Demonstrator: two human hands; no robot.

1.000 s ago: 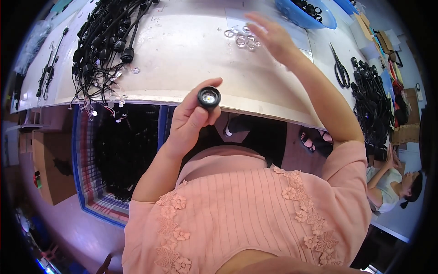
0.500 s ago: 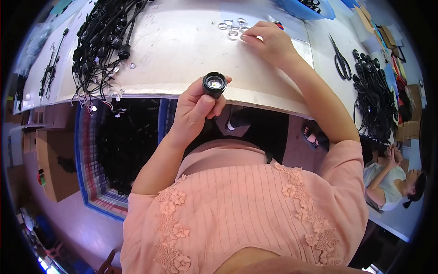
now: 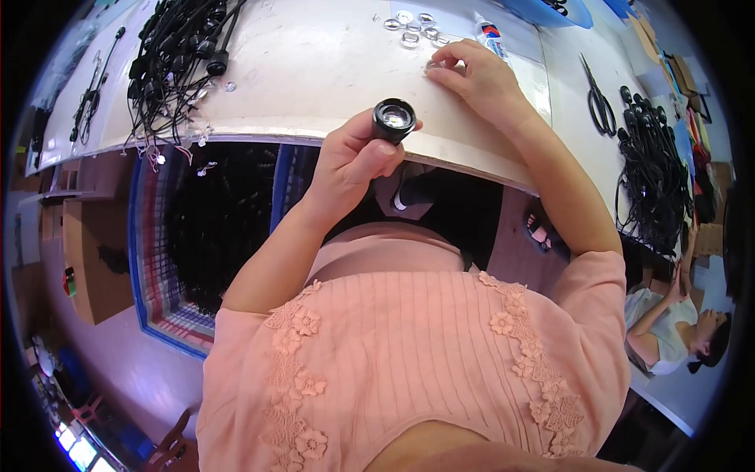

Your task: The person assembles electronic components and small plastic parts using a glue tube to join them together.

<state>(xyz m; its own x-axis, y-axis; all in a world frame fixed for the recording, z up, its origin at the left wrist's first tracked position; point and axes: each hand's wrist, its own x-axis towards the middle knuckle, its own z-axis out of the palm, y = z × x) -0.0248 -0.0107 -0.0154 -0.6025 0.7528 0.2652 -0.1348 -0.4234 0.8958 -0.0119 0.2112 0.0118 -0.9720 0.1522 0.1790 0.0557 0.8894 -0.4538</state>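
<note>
My left hand (image 3: 352,161) grips a black round lamp head (image 3: 394,119) over the table's front edge. Its open end faces up and shows a pale LED inside a dark rim. Above and to the right, my right hand (image 3: 486,85) has thumb and forefinger pinched on a small clear lens (image 3: 432,67), mostly covered by the fingertips. Several round clear lenses (image 3: 410,39) lie on the table just beyond that hand. A white glue tube (image 3: 492,35) with a red and blue label lies beside them.
Black cables with lamp heads (image 3: 174,71) are heaped at the left of the white table (image 3: 291,86). Scissors (image 3: 601,106) and another cable bundle (image 3: 649,173) lie right. A blue basin (image 3: 568,14) stands at the back. A person (image 3: 668,330) sits at far right.
My right hand has drawn back from the lenses toward me, a lens between its fingertips, uncovering the glue tube. My left hand has moved slightly up and right with the lamp head.
</note>
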